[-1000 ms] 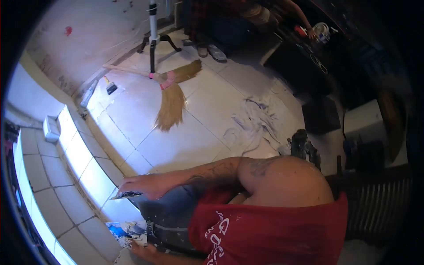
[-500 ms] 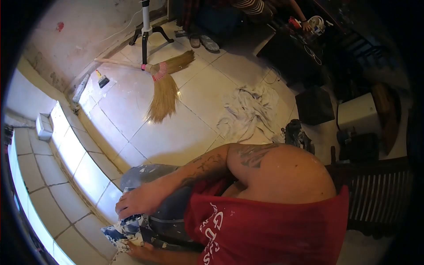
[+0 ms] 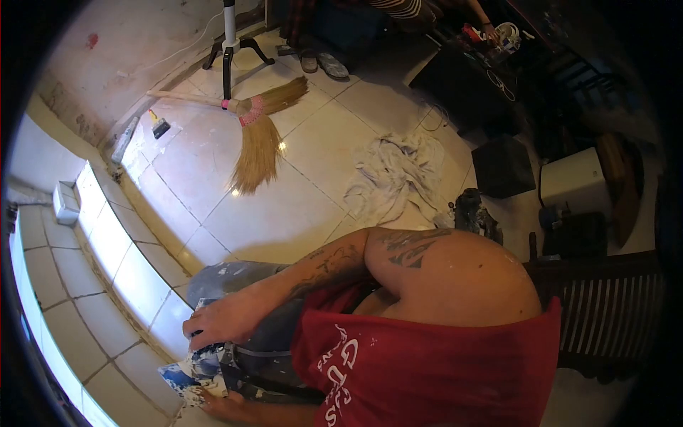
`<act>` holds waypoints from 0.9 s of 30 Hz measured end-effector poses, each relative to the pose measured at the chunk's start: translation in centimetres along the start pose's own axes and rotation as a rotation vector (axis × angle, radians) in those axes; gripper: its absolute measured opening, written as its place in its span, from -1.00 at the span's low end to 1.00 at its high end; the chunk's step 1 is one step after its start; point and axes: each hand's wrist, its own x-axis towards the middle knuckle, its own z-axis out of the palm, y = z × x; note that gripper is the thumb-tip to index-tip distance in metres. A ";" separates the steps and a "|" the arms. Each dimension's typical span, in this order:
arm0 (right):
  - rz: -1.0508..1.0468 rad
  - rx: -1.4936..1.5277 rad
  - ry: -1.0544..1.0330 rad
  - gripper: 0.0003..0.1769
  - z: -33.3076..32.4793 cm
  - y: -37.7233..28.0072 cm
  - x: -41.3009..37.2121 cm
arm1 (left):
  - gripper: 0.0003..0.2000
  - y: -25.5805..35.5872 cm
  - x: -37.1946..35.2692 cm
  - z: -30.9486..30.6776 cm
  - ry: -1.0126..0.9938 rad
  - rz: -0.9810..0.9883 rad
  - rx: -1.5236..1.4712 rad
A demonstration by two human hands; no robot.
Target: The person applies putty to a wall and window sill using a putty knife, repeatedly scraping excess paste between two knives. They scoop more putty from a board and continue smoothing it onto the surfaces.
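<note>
A crumpled blue-and-white sheet (image 3: 186,373), smeared with plaster, sits at seven o'clock beside a denim knee (image 3: 228,277). The right hand (image 3: 222,324) curls over it and the left hand (image 3: 217,407) touches its lower edge; whether either grips it I cannot tell. On the glossy pale floor tiles (image 3: 284,213), a straw broom (image 3: 257,146) lies at eleven and a rumpled white cloth (image 3: 398,178) at one.

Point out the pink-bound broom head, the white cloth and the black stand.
pink-bound broom head (image 3: 256,153), head view, on the straw bristles.
white cloth (image 3: 395,174), head view, on its middle folds.
black stand (image 3: 226,75), head view, on the upright pole.
</note>
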 end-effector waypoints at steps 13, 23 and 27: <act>-0.001 -0.042 0.027 -0.28 -0.1 0.4 0.4 | -0.64 0.1 -0.1 0.2 -0.010 0.014 0.001; -0.003 -0.067 0.028 -0.34 -0.4 0.1 0.5 | -0.64 0.1 -0.2 0.3 -0.008 0.012 0.001; -0.013 -0.069 0.008 -0.33 0.0 0.2 0.8 | -0.64 0.1 -0.2 0.2 -0.009 0.011 0.003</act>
